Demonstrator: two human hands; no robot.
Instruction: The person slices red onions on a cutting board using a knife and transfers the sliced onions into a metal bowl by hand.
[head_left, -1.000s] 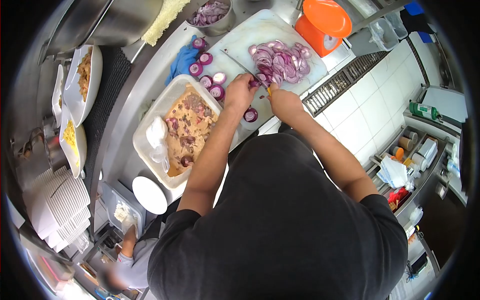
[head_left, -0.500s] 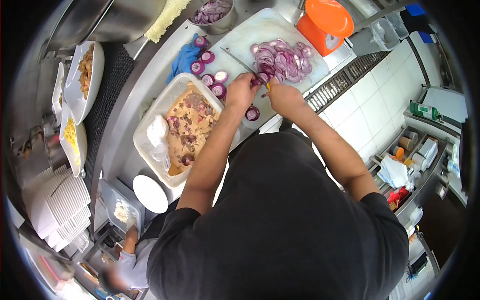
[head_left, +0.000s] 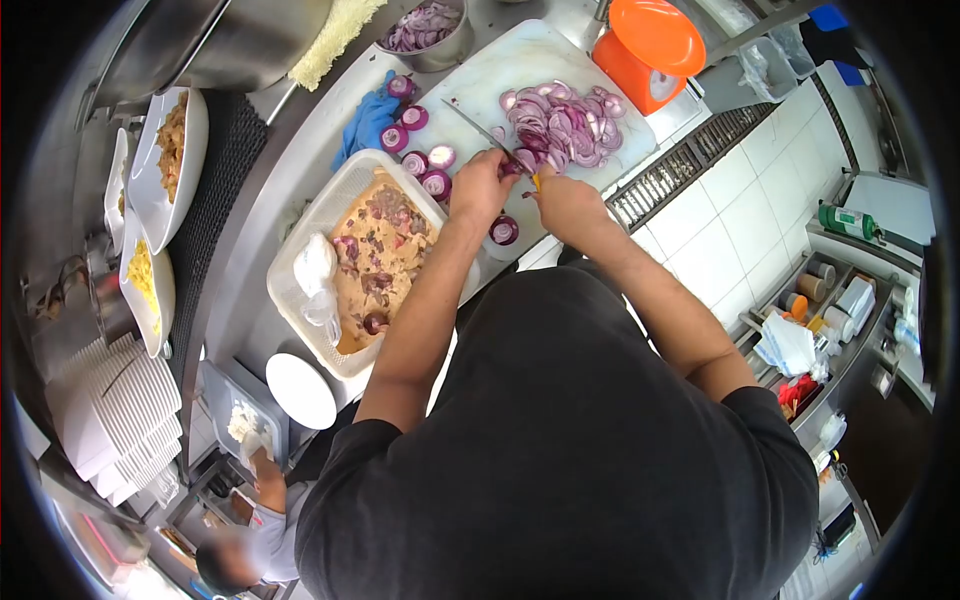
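Note:
On the white cutting board [head_left: 480, 75], my left hand [head_left: 483, 185] is closed round a piece of red onion [head_left: 511, 167]. My right hand [head_left: 567, 207] grips the yellow handle of a knife [head_left: 483, 130], whose blade lies beside the onion and points to the upper left. A heap of sliced red onion [head_left: 565, 122] spreads just beyond the knife. Several halved or peeled red onions [head_left: 436, 184] sit left of my left hand, and one more [head_left: 504, 230] rests near the board's front edge.
A white basket [head_left: 290, 275] of orange-brown food stands left of my left forearm. Behind are a blue cloth [head_left: 368, 122], a metal bowl [head_left: 455, 48] of sliced onion and an orange scale [head_left: 640, 75]. At lower left, a person's hand reaches into a grey tray [head_left: 225, 400].
Both hands and the knife have shifted only slightly at the onion. A loose slice now shows beside the blade. The other person's arm has moved at the grey tray.

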